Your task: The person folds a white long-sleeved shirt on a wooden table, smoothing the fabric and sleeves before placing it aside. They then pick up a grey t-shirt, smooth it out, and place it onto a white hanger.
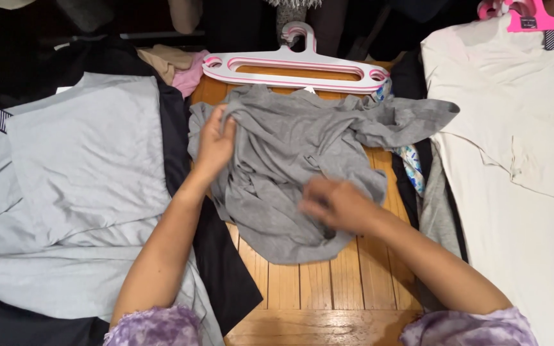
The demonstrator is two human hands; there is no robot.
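Grey shirt (290, 166) is lying crumpled mid-table (328, 288), long axis running roughly 10-to-4, sleeve trailing toward 2 o'clock. Left hand (215, 142) is pinching the edge at 9, likely anchoring it. Right hand (338, 205) is blurred on the cloth at 5; grip unclear. Hanger (296, 64) is sitting at 12.

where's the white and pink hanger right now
The white and pink hanger lies flat at the top centre of the head view, on the wooden table just beyond the crumpled grey shirt.
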